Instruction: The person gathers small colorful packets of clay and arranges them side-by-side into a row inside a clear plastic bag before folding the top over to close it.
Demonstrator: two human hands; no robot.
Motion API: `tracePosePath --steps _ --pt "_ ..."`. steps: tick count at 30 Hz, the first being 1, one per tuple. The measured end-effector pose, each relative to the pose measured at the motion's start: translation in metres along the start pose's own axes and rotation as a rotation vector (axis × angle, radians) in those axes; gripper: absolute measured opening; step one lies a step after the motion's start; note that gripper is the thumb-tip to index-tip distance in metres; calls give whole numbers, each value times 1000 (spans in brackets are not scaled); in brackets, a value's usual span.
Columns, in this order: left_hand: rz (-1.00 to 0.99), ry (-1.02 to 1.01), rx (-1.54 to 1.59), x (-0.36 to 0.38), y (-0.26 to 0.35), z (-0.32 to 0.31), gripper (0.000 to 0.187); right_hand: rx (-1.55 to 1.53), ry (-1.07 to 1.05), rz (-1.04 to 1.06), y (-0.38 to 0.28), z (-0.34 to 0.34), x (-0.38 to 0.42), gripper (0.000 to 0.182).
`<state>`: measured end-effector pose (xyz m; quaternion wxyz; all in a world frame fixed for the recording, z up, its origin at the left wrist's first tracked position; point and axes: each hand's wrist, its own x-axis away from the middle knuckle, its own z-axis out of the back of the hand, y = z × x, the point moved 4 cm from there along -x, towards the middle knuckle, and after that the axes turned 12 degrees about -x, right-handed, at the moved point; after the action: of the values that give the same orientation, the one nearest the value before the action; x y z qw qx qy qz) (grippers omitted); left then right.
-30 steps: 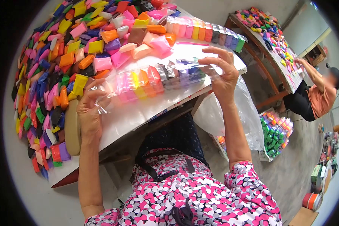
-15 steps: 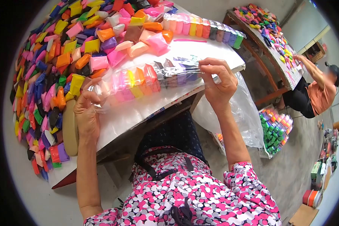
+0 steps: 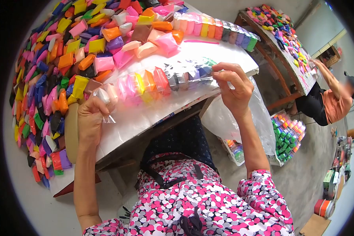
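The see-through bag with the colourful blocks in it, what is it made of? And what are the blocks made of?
The see-through bag looks like thin clear plastic film: it is glossy, crinkles, and shows the colours inside. The left hand and right hand pinch its ends. The colourful blocks look like soft modelling clay, each seemingly wrapped in shiny plastic, though that cannot be told for sure.

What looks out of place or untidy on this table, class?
Nothing is damaged or spilled. The loose packets lie in a jumbled heap, unlike the neat row behind. Both hands, left and right, grip the sleeve by its ends.
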<state>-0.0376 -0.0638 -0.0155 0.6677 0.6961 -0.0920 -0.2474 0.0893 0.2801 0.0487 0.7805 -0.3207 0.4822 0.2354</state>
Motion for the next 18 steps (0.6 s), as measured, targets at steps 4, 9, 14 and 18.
tracePosePath --steps 4,9,14,18 --pt "5 -15 -116 0 7 1 13 6 -83 40 2 3 -3 18" --pt "5 -41 -247 1 21 -2 13 60 -219 111 3 9 -4 20" --pt "-13 -74 -426 3 22 3 11 202 -299 292 8 10 4 23" --pt "-62 -68 -401 4 24 2 6 308 -356 370 2 10 5 27"
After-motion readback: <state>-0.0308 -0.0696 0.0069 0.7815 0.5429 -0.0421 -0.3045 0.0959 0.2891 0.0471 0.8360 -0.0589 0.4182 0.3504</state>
